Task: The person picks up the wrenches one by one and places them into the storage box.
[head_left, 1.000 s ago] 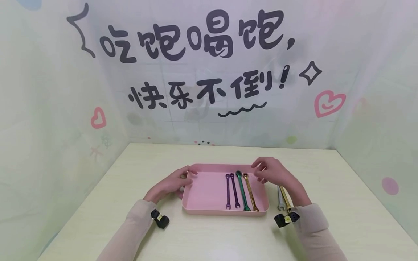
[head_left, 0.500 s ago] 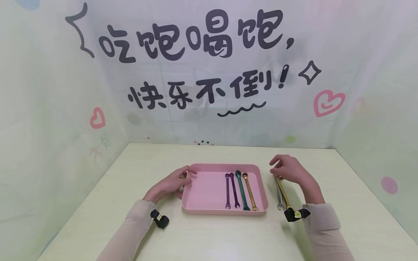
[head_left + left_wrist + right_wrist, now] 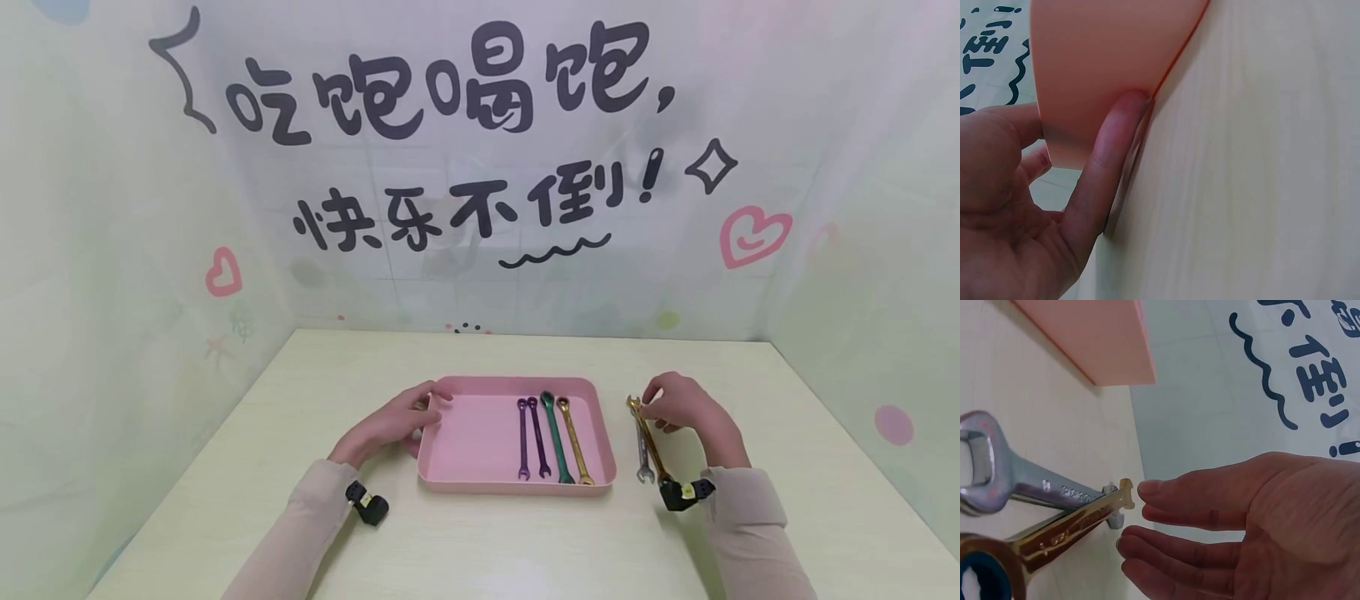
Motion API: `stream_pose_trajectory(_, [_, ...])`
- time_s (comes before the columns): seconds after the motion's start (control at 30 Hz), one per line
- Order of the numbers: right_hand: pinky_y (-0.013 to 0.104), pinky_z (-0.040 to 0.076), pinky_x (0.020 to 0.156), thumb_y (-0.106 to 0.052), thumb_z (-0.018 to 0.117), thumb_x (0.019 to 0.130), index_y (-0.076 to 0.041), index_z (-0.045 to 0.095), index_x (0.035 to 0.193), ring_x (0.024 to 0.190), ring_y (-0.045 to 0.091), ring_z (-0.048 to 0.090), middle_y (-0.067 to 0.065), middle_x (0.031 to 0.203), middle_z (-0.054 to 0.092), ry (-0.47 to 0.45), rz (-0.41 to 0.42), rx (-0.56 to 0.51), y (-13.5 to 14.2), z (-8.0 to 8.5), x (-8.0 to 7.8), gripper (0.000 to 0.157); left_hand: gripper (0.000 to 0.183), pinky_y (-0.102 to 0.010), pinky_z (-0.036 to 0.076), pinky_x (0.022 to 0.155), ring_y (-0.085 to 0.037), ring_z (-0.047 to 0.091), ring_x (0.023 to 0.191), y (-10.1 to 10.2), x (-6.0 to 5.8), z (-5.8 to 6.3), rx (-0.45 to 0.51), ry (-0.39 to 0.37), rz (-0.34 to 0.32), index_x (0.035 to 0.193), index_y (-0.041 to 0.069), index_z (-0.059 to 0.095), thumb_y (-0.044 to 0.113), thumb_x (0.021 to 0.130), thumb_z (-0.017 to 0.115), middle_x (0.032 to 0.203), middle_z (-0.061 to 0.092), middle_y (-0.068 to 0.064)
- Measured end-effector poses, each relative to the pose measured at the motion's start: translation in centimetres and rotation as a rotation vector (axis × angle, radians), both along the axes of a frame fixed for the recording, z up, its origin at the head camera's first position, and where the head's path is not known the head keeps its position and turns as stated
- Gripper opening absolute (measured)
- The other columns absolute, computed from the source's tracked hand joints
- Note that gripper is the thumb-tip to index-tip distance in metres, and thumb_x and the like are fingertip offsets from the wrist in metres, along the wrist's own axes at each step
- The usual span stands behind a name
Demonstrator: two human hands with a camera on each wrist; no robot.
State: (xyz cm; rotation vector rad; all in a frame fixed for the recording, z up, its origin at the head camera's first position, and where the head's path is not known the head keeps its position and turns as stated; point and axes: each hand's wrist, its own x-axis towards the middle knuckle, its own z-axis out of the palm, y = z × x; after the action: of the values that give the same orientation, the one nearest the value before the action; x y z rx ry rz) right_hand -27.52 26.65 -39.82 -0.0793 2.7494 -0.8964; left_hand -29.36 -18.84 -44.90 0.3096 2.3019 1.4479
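Left grip pinches the tray; just beside the loose right grip, the gold wrench, likely stiff, slick, suits mid-shank pinching.

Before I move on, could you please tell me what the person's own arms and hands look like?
The left hand and right hand are bare. Pale pinkish-beige sleeves end in broad cuffs, with a small black camera bearing a yellowish mark worn at each.

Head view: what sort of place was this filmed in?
Probably a small tabletop recording booth rather than a working garage: pale printed sheets close in three sides of a light wood-look table, where a pink tray holds four colored wrenches.
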Motion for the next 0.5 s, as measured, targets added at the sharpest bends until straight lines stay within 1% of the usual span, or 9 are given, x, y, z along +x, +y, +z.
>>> stream_pose_trajectory(0.23, [0.031, 0.059, 0.064, -0.010, 0.071, 0.092, 0.005, 0.067, 0.096, 0.068, 0.018, 0.059, 0.009, 0.077, 0.064, -0.075, -0.015, 0.003, 0.34, -0.49, -0.02, 0.016, 0.039, -0.038, 0.063, 0.058, -0.025, 0.066, 0.095, -0.05, 0.08, -0.05, -0.002, -0.002, 0.009, 0.140, 0.013, 0.054, 0.013, 0.101, 0.056, 0.126, 0.051, -0.021])
stream_pose_trajectory(0.37, [0.029, 0.058, 0.063, -0.011, 0.071, 0.092, 0.003, 0.070, 0.091, 0.068, 0.017, 0.056, 0.006, 0.075, 0.063, -0.122, -0.025, 0.002, 0.50, -0.71, -0.01, 0.014, 0.038, -0.038, 0.063, 0.057, -0.025, 0.066, 0.095, 0.04, 0.06, -0.15, -0.005, -0.007, 0.023, 0.139, 0.015, 0.055, 0.012, 0.101, 0.056, 0.126, 0.051, -0.020])
stream_pose_trajectory(0.5, [0.029, 0.059, 0.063, -0.013, 0.072, 0.092, 0.001, 0.071, 0.089, 0.068, 0.017, 0.058, 0.005, 0.075, 0.062, -0.158, -0.033, 0.007, 0.48, -0.86, -0.02, 0.014, 0.037, -0.038, 0.063, 0.057, -0.025, 0.066, 0.094, 0.10, 0.03, -0.16, -0.006, -0.008, 0.032, 0.138, 0.017, 0.056, 0.012, 0.101, 0.057, 0.127, 0.051, -0.020])
